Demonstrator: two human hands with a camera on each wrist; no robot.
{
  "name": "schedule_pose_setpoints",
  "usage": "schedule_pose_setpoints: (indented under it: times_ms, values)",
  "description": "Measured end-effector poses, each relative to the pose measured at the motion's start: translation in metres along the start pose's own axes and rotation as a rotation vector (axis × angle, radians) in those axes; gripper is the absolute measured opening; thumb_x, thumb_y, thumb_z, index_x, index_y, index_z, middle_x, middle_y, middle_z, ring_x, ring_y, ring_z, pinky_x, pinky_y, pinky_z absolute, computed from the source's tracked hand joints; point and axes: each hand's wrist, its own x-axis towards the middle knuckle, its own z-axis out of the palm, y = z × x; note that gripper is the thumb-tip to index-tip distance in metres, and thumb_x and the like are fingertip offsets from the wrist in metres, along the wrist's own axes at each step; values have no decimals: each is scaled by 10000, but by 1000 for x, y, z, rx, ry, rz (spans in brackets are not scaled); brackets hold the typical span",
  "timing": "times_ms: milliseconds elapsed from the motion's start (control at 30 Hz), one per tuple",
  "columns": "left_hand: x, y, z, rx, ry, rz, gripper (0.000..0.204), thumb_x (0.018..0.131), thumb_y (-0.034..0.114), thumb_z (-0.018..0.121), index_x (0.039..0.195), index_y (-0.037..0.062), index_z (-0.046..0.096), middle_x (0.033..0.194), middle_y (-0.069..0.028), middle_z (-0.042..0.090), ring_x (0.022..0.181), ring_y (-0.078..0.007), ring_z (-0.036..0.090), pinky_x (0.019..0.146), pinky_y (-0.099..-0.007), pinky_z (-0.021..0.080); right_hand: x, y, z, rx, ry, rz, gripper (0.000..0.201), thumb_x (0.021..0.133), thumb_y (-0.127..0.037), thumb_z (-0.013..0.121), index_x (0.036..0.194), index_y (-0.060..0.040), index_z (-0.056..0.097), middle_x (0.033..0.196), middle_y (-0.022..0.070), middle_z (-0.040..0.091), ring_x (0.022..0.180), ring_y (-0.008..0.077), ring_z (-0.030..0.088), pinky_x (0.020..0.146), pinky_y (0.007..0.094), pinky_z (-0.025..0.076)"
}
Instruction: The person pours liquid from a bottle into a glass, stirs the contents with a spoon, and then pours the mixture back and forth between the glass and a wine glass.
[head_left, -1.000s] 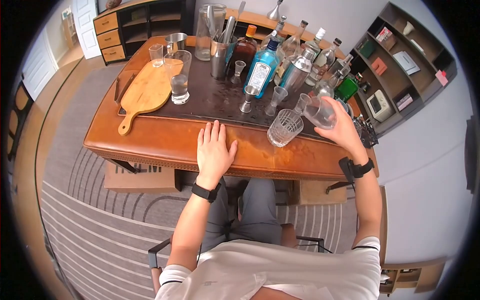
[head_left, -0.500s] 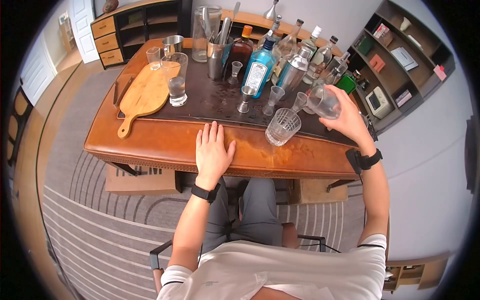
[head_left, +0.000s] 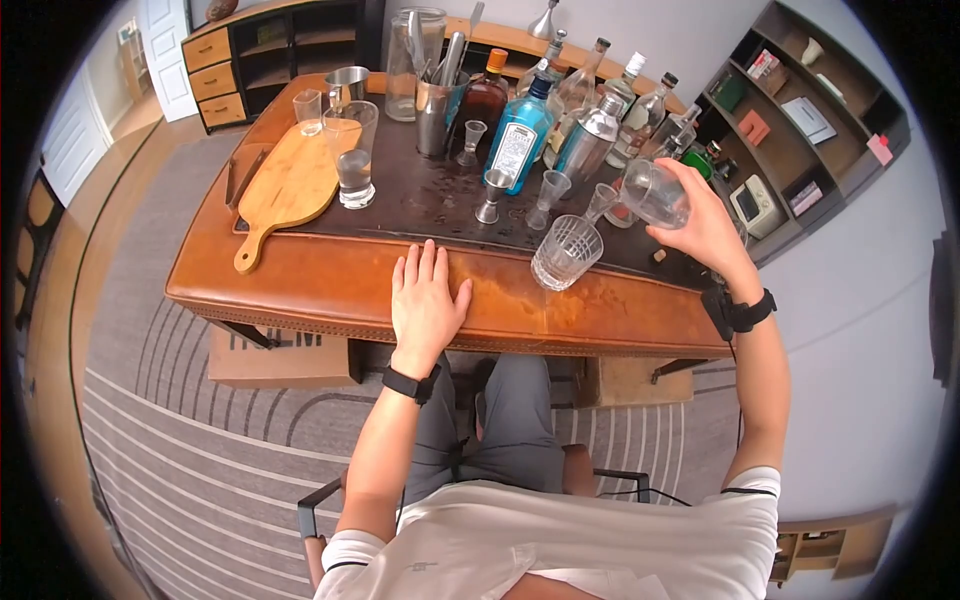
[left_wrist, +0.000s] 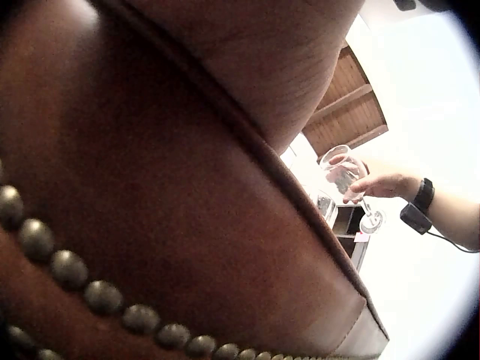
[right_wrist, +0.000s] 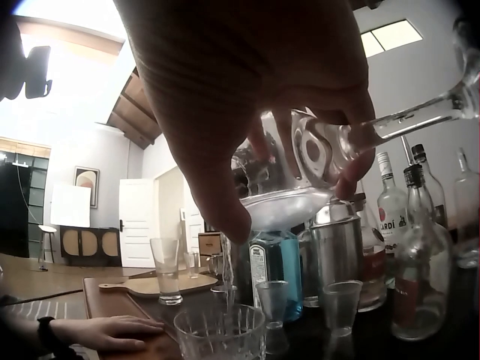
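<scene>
My right hand (head_left: 708, 235) grips a clear stemmed glass (head_left: 655, 195) by its bowl, tipped over on its side. The right wrist view shows clear liquid (right_wrist: 289, 210) in the bowl and a thin stream (right_wrist: 229, 266) falling from it towards a cut-glass tumbler (right_wrist: 220, 330). In the head view the tumbler (head_left: 567, 253) stands on the table's front edge, left of and nearer than the held glass. My left hand (head_left: 425, 300) rests flat, fingers straight, on the brown leather edge (head_left: 330, 270). The stem and foot (left_wrist: 373, 221) of the glass show in the left wrist view.
Small measuring glasses (head_left: 547, 200) and a metal jigger (head_left: 492, 195) stand behind the tumbler. Beyond are a blue bottle (head_left: 518, 140), a shaker (head_left: 590, 135) and several other bottles. A wooden board (head_left: 290, 185) and a tall glass with clear liquid (head_left: 355, 180) are at left.
My right hand has moved right and slightly away from me with the stemmed glass, drawing it farther from the tumbler. My left hand stays on the leather edge.
</scene>
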Motion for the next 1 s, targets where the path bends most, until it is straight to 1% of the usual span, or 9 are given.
schedule_pose_setpoints:
  times_ms: [100,167,367,433,500,533,667,967,1000]
  values:
    - [-1,0,1,-9,-8,-2,584,883,368,614,1310,-26,546,1410,-172,503,1342,-335,418,1147,-453,272,1,0,0,14,-9,8,759,683,-103,778,1372,-97,459,1243,107,542,1087,261,560,881,337,478]
    - [-1,-1,1,-7,-8,0,586,883,369,615,1310,-26,546,1409,-173,504,1342,-335,419,1147,-452,271,1,0,1,-1,16,-31,755,682,-102,777,1368,-107,462,1229,105,545,1044,264,565,872,341,482]
    - [0,1,0,-12,-25,1,588,886,372,610,1315,-24,544,1409,-175,505,1345,-327,420,1151,-449,265,2,1,3,-13,15,-31,747,680,-106,777,1358,-128,466,1207,109,549,980,277,572,866,351,486]
    - [0,0,1,6,13,-1,554,886,362,622,1290,-12,568,1394,-163,526,1321,-332,448,1131,-451,300,1,0,4,-4,7,-14,748,680,-104,775,1360,-127,464,1213,110,549,992,283,572,872,355,485]
    - [0,0,2,3,-7,1,567,888,367,611,1304,-15,556,1405,-166,514,1336,-325,432,1142,-448,281,0,0,5,6,-2,0,750,681,-102,774,1363,-126,462,1219,111,549,1004,289,573,879,359,484]
    - [0,0,2,3,-23,-8,581,890,371,601,1318,-17,544,1417,-168,503,1350,-317,417,1154,-445,262,0,0,6,4,-9,1,755,681,-97,778,1365,-114,458,1223,103,545,1015,272,565,877,350,479]
    - [1,0,2,8,-27,3,579,892,373,599,1319,-15,545,1416,-165,505,1349,-315,418,1154,-443,262,-2,6,8,-6,4,-31,766,680,-91,785,1370,-111,454,1224,92,541,1014,252,551,877,339,471]
    - [0,1,2,23,-21,3,571,896,377,596,1316,-7,549,1414,-163,509,1342,-315,425,1150,-441,270,-2,7,4,-10,-24,-42,764,677,-86,784,1367,-111,457,1236,90,541,1021,266,557,870,339,470]
    - [1,2,2,27,-2,8,552,891,365,611,1299,-3,564,1398,-162,524,1327,-316,444,1139,-445,289,-2,6,4,-10,-21,-41,764,677,-86,784,1367,-111,457,1236,90,541,1021,266,557,870,339,470]
